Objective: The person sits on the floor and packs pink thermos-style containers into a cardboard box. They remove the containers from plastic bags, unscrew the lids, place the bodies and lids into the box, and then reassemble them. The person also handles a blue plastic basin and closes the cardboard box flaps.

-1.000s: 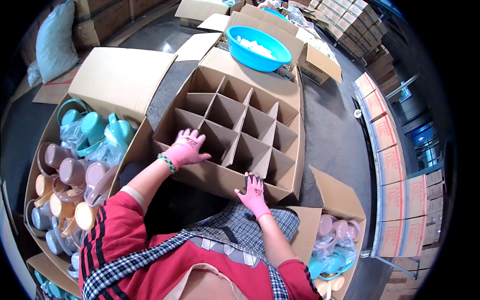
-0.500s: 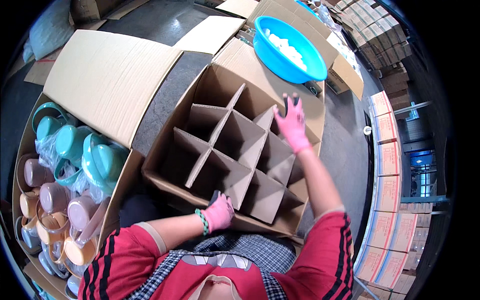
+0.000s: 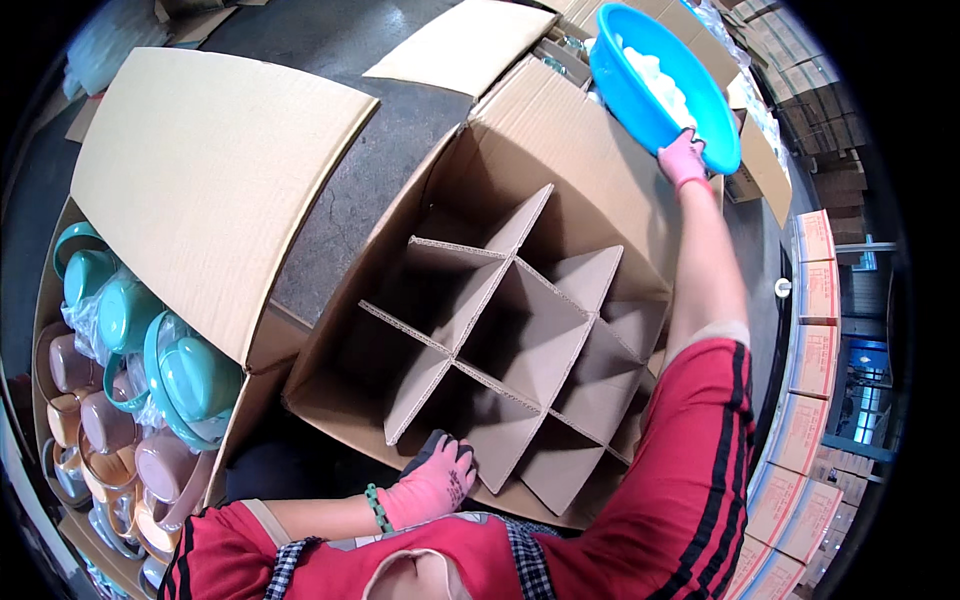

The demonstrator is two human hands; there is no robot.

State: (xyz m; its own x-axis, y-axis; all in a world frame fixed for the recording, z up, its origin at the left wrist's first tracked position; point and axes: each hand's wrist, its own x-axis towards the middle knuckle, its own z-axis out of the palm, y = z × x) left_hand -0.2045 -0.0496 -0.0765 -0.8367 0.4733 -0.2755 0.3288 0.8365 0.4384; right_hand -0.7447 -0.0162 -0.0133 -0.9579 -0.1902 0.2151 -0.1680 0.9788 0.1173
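An open cardboard box [image 3: 560, 150] with a cardboard divider grid [image 3: 505, 330] inside stands in front of me; its cells look empty. My left hand [image 3: 435, 485], in a pink glove, rests on the box's near rim. My right arm stretches over the box's right side, and my right hand [image 3: 682, 160], also in a pink glove, grips the near rim of a blue plastic basin [image 3: 655, 85] holding white pieces. The basin sits on boxes beyond the divided box.
At my left an open carton [image 3: 200, 180] holds several teal, pink and orange cups wrapped in clear plastic [image 3: 130, 380]. Stacks of printed cartons [image 3: 815, 340] line the right side. More flattened and open cardboard lies at the far side on the dark floor.
My right hand has moved from the box's far rim to the blue basin and taken hold of its rim. My head has leaned closer. The left hand stays on the near rim.
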